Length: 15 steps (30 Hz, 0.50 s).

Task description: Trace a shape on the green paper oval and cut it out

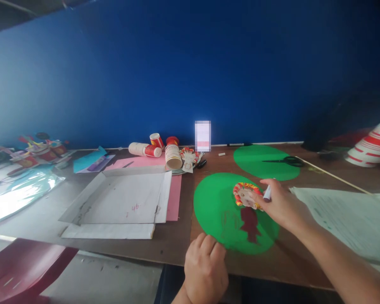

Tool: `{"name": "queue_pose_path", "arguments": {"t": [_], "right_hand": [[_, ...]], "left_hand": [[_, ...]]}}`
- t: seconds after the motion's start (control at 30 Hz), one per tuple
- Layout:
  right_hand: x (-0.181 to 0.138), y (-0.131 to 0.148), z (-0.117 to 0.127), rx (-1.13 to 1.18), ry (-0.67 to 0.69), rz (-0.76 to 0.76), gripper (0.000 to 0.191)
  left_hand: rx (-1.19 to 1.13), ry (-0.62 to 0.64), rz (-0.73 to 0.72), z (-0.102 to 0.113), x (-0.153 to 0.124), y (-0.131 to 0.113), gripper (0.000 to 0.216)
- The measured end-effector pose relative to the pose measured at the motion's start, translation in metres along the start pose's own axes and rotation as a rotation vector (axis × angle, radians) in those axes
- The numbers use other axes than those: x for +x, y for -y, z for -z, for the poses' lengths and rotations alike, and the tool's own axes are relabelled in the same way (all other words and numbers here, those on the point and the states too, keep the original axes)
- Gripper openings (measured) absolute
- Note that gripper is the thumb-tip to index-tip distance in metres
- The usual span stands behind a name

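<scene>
Right hand (280, 203) grips marker (267, 193) above nearer green circle (210, 202), fingers at paper-cup cutout (244, 196) on it. Left hand (206, 266), curled, just beside circle's front edge. Cardboard tray (120, 196) left of circle marked "46".

Head-worn view, facing forward and down, near table (177, 238)

Desk (186, 228) rn, bits all around green disc (209, 207)
From its ctr: R hand (277, 202) at 3 o'clock w/ white pen (267, 193), fingers over red/yellow cutout (240, 195); L hand (206, 266) balled up at 7. 2nd disc (256, 169) w/ blk scissors (294, 161) at 1, white tray (120, 196) at 9.
</scene>
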State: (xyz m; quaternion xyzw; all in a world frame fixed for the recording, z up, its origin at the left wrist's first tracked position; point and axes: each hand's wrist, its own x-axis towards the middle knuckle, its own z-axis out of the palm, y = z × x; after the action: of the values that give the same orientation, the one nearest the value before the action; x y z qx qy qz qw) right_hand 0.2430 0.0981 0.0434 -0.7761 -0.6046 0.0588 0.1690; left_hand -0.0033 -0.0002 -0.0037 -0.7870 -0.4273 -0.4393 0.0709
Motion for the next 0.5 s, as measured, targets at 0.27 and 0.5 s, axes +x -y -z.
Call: {"name": "queue_pose_path", "arguments": {"t": [0.27,0.5], "right_hand": [[0.021,-0.007,0.013,-0.037,0.000,-0.037,0.047],[0.054,-0.065,0.051,-0.035,-0.063,-0.108,0.047]], "left_hand": [[-0.008,0.005,-0.014,-0.003,-0.002,0.002,0.023],[-0.008,-0.041,-0.012,-0.014,-0.010,0.006,0.023]]}}
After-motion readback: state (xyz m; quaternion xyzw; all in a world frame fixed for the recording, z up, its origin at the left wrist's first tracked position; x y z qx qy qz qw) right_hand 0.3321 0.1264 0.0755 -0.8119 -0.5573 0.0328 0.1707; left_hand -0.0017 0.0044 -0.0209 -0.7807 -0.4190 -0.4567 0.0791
